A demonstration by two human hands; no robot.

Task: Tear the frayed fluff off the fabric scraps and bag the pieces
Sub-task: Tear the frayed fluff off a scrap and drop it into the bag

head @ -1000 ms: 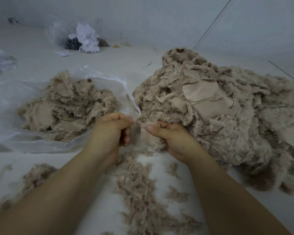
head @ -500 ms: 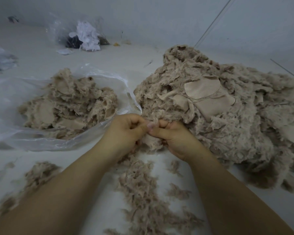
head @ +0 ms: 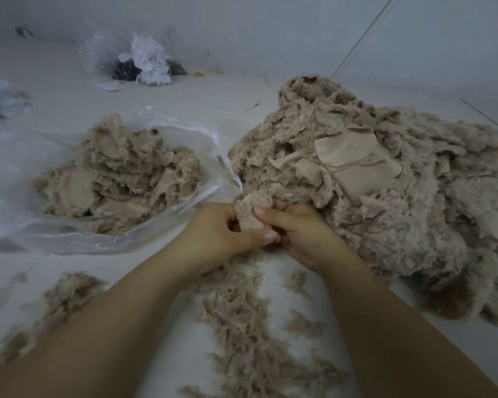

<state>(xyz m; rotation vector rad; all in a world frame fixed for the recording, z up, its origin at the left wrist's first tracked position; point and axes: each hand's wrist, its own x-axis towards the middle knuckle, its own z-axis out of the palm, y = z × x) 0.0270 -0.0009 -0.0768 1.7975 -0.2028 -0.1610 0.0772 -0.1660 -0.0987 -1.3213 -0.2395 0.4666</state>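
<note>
- The left hand point(head: 222, 231) and the right hand point(head: 299, 234) are meeting at the middle of the view, both curling their fingers and thumbs round one small beige fabric scrap point(head: 252, 212) and pinching it between them.
- The scrap is standing roughly upright in the grip, its long axis running from the thumbs up toward the far side, with its fuzzy top poking out above the fingers.
- No brand, label or writing is showing on the scrap or on anything near it.
- Just beyond and to the right of the grip, a big pile of beige scraps point(head: 385, 196) is lying on the pale floor point(head: 184, 90); the held scrap's top is touching or nearly touching the pile's near edge, and I cannot tell which.
- To the left of the grip, close by, a clear plastic bag point(head: 18, 168) is lying open on its side, holding a smaller heap of bagged pieces point(head: 121, 176).
- Below the grip, toward the person, loose torn fluff point(head: 242, 317) is lying strewn across the floor, between and beside the forearms.
- Far beyond the grip, against the wall, another clear bag with white and dark scraps point(head: 147, 61) is sitting.
</note>
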